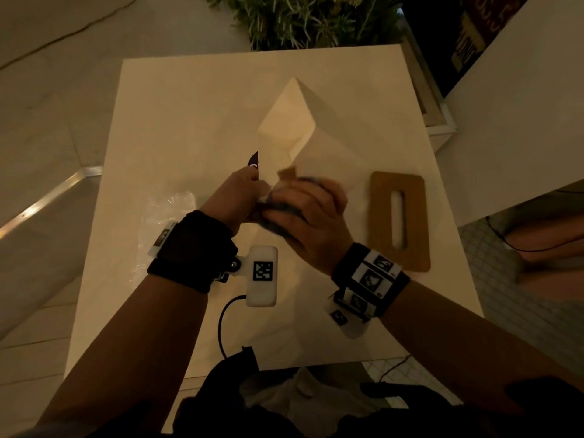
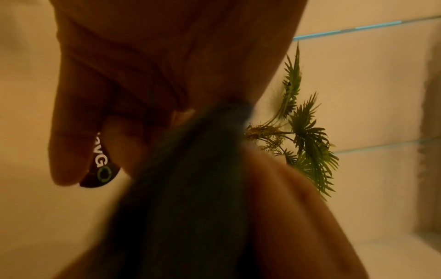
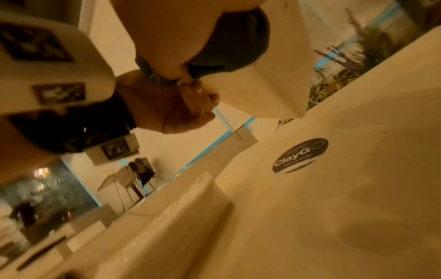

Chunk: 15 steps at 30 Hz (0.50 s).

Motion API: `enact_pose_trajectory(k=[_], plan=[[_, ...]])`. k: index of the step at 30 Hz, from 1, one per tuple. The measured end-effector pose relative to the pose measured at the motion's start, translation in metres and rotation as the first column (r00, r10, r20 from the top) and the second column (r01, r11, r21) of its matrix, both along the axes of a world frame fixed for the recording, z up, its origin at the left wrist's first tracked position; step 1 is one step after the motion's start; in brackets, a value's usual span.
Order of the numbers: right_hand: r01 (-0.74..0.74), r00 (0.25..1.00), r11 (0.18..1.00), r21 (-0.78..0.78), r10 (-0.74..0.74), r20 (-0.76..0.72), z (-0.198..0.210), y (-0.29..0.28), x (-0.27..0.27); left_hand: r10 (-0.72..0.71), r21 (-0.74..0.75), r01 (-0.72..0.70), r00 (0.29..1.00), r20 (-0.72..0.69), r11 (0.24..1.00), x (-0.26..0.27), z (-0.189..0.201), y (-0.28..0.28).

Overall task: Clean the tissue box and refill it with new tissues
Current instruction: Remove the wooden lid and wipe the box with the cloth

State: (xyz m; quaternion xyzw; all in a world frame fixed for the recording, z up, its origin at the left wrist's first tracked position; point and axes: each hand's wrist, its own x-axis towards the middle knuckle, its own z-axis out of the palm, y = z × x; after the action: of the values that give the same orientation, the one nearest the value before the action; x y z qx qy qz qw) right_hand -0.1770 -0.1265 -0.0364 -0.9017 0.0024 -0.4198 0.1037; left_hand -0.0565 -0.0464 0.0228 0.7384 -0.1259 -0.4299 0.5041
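A white tissue box (image 1: 328, 153) stands tilted on one edge on the white table (image 1: 189, 105), its open side facing up and away. My left hand (image 1: 243, 194) grips the box at its near corner; the right wrist view shows those fingers (image 3: 171, 107) curled round the box edge (image 3: 274, 75). My right hand (image 1: 303, 213) holds a dark grey cloth (image 1: 276, 226) and presses it against the box's near side. In the left wrist view the blurred cloth (image 2: 186, 179) fills the middle. The box inside looks empty.
A wooden lid (image 1: 379, 216) with a slot lies flat on the table to the right. A plastic-wrapped tissue pack (image 1: 164, 210) lies to the left. A round dark sticker (image 3: 300, 155) is on the tabletop. A green plant (image 1: 309, 20) stands beyond the far edge.
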Motion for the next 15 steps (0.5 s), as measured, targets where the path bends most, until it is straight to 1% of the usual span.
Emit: enact_pose_trajectory(k=[1,2,3,4,5,6,7,8,9,10,11,12,13,14,15], plan=[[-0.019,1.000,1.000,-0.025,0.020,0.010,-0.003,-0.001,-0.006,-0.027,0.012,0.027,1.000,0.013,1.000,0.001,-0.001,0.002],[-0.020,1.000,1.000,-0.014,0.020,0.021,-0.002,-0.005,-0.013,-0.050,0.025,0.049,0.999,0.020,0.998,0.002,-0.002,0.004],[-0.003,1.000,0.999,0.040,0.002,0.021,0.002,-0.011,-0.020,-0.064,0.036,0.063,0.998,0.026,0.997,0.003,-0.004,0.006],[0.035,0.999,0.990,0.135,-0.038,0.017,0.007,-0.019,-0.026,-0.072,0.046,0.070,0.997,0.036,0.996,0.004,-0.007,0.009],[0.087,0.996,0.960,0.267,-0.094,0.012,0.015,-0.028,-0.031,-0.081,0.053,0.078,0.995,0.054,0.996,0.004,-0.009,0.012],[0.142,0.988,0.894,0.425,-0.157,-0.001,0.023,-0.038,-0.034,-0.104,0.060,0.100,0.992,0.075,0.993,0.004,-0.010,0.015],[0.174,0.981,0.786,0.594,-0.193,-0.033,0.031,-0.048,-0.036,-0.136,0.062,0.131,0.986,0.095,0.989,0.004,-0.011,0.018],[0.167,0.983,0.688,0.706,-0.167,-0.069,0.039,-0.055,-0.036,-0.165,0.062,0.159,0.980,0.109,0.985,0.003,-0.012,0.019],[0.146,0.989,0.644,0.751,-0.101,-0.106,0.045,-0.057,-0.035,-0.179,0.061,0.173,0.977,0.116,0.983,0.002,-0.013,0.020],[0.113,0.991,0.671,0.733,-0.026,-0.129,0.050,-0.054,-0.036,-0.179,0.055,0.174,0.976,0.120,0.983,0.001,-0.013,0.021],[0.041,0.991,0.728,0.685,0.059,-0.122,0.055,-0.048,-0.037,-0.169,0.043,0.165,0.977,0.131,0.985,0.000,-0.014,0.021],[-0.051,0.985,0.800,0.597,0.139,-0.102,0.057,-0.041,-0.039,-0.164,0.029,0.162,0.975,0.150,0.986,0.000,-0.014,0.021],[-0.130,0.976,0.845,0.519,0.202,-0.085,0.056,-0.037,-0.041,-0.178,0.014,0.179,0.968,0.174,0.984,0.000,-0.013,0.021],[-0.167,0.970,0.866,0.471,0.230,-0.078,0.055,-0.038,-0.042,-0.208,-0.005,0.213,0.960,0.188,0.977,0.001,-0.013,0.022],[-0.157,0.974,0.873,0.462,0.214,-0.074,0.052,-0.045,-0.040,-0.245,-0.027,0.254,0.951,0.189,0.967,0.002,-0.012,0.023]])
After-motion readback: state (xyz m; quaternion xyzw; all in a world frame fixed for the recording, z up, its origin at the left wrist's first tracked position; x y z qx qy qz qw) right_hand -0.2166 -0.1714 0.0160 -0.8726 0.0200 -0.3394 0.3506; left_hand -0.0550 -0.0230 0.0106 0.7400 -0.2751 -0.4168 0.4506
